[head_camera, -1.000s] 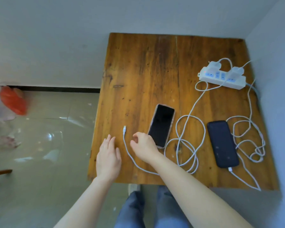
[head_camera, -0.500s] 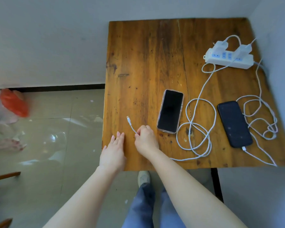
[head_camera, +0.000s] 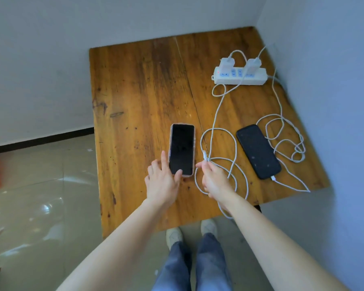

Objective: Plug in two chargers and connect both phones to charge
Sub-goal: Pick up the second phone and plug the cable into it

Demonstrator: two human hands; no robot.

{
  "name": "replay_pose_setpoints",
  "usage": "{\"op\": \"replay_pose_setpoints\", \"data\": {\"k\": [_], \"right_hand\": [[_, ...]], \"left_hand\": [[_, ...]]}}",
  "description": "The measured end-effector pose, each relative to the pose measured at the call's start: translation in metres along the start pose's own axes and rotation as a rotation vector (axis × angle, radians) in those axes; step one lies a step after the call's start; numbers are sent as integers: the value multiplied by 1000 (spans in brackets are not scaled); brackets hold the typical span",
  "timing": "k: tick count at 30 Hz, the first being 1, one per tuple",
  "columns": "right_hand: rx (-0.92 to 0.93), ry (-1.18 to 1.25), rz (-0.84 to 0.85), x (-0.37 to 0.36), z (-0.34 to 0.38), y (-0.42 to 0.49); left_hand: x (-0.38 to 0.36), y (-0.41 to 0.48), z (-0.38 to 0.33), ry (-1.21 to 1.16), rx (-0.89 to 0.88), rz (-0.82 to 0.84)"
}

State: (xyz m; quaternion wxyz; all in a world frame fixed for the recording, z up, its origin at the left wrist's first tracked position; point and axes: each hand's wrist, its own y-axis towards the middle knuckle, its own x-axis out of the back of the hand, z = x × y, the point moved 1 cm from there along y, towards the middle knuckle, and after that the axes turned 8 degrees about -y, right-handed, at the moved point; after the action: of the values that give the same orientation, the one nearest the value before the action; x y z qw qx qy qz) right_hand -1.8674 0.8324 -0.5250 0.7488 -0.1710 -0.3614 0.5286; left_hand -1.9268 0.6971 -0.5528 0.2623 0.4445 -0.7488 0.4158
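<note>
A phone in a clear case point(head_camera: 181, 149) lies screen up on the wooden table point(head_camera: 139, 97). My left hand point(head_camera: 162, 181) touches its near left corner, thumb on the bottom edge, fingers spread. My right hand point(head_camera: 213, 179) pinches the free end of a white cable point(head_camera: 206, 156) just right of that phone, plug pointing away from me. A black phone point(head_camera: 257, 151) lies further right with a white cable plugged into its near end point(head_camera: 274, 178). Two white chargers point(head_camera: 226, 61) point(head_camera: 253, 63) sit in the white power strip point(head_camera: 240, 75) at the far right.
Loose white cable loops point(head_camera: 286, 141) lie around the black phone and between the two phones. Walls close in behind and to the right of the table. A tiled floor point(head_camera: 40, 196) lies to the left; my shoes and jeans show below the table's near edge.
My right hand lifted the cable end from the table's left part and carried it right, beside the cased phone. My left hand moved from the bare table onto that phone's near corner.
</note>
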Motion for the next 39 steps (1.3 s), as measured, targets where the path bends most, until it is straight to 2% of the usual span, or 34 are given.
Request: {"op": "replay_pose_setpoints", "data": {"k": [6,10,17,19,23,25,32,36,39], "right_hand": [[-91,12,-87,28,-25,-6],[-83,-8,-69,41,-32,-8],[-13,-61,-36,51,-16,-17],[3,-55,-28,57,-6,-23],[42,1,5,74,12,-47],[76,19,25,83,18,-64],[186,-54,45,100,37,-110],[324,-167,60,100,52,-118],[412,-259,7,95,58,-121]], "left_hand": [[-12,27,-34,-12,210,-13],[-9,40,-38,-147,350,5],[7,30,-52,-473,308,17],[19,25,-60,-618,359,59],[48,2,-81,-1200,722,133],[62,-18,-82,-1434,818,175],[80,-81,-83,-1786,906,171],[83,-97,-91,-1811,883,165],[84,-104,-98,-1799,852,172]]}}
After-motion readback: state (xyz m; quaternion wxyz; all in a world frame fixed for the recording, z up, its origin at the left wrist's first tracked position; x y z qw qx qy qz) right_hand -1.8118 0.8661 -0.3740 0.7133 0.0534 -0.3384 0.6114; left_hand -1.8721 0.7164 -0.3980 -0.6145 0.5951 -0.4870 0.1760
